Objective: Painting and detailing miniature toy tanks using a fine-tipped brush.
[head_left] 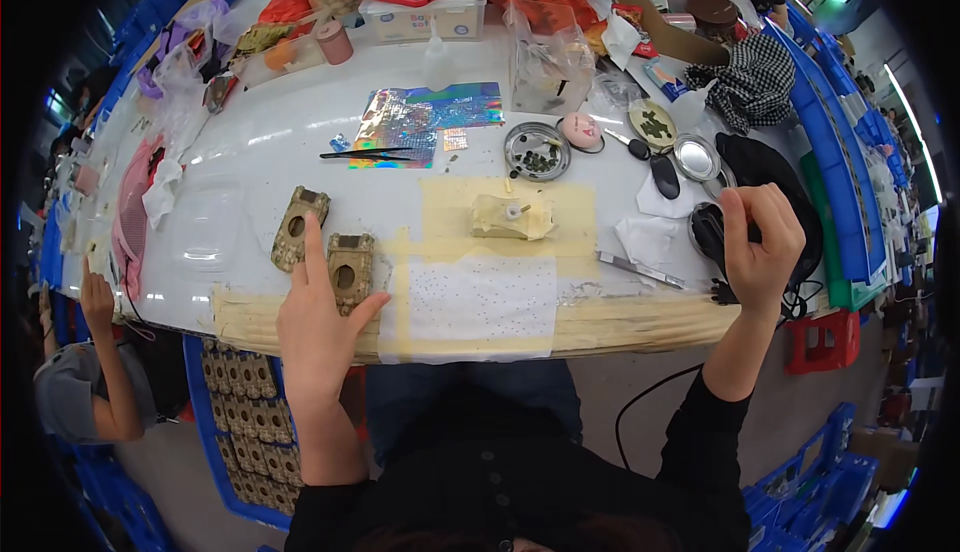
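Observation:
My left hand [322, 322] lies over the table's front edge, index finger and thumb stretched out, the other fingers partly hidden. Its index finger points along the first tan camouflage toy tank body [290, 242], apparently touching it. The second tan camouflage toy tank body [351, 262] sits just right of that finger, above the thumb. Both bodies have a round dark opening. My right hand [765, 242] is raised at the table's right side, its fingers curled in. Whatever it holds, if anything, is hidden. A tape-wrapped block [512, 217] with a small upright peg stands between the hands.
Black tweezers [368, 154] lie on a shiny holographic sheet [430, 112]. A round dish [537, 152] holds small dark pieces. A speckled white cloth [482, 304] lies at the front edge. Below the table, a blue crate [212, 422] holds several tank bodies. Another person's hand [97, 302] shows at left.

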Available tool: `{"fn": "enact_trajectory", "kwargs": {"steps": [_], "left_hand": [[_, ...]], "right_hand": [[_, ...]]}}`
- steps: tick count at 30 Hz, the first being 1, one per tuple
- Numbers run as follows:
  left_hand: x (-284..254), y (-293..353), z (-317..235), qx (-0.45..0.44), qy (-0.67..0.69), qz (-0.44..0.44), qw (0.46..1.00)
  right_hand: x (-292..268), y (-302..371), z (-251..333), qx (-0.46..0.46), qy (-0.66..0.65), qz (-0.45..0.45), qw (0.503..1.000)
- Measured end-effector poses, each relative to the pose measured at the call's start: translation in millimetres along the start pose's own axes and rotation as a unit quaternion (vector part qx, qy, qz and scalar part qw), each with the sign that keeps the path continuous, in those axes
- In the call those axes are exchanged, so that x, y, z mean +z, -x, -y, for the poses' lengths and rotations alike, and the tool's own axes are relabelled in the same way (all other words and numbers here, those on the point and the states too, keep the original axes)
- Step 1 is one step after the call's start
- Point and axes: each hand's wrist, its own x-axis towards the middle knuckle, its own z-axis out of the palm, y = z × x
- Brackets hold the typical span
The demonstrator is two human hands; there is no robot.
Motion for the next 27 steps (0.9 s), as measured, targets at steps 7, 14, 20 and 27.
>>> {"fn": "enact_trajectory", "kwargs": {"steps": [7,14,20,27], "left_hand": [[-4,3,7,0.003,0.169,-0.044,0.985],[-13,14,38,0.017,0.684,0.007,0.729],[21,14,61,0.053,0.862,0.109,0.492],[29,16,55,0.074,0.895,0.148,0.415]], "right_hand": [[-6,2,-4,-0.001,0.036,-0.025,0.999],[2,1,3,-0.003,0.021,-0.016,1.000],[14,-22,25,-0.060,0.008,0.021,0.998],[31,-34,24,-0.075,0.008,0.064,0.995]]}}
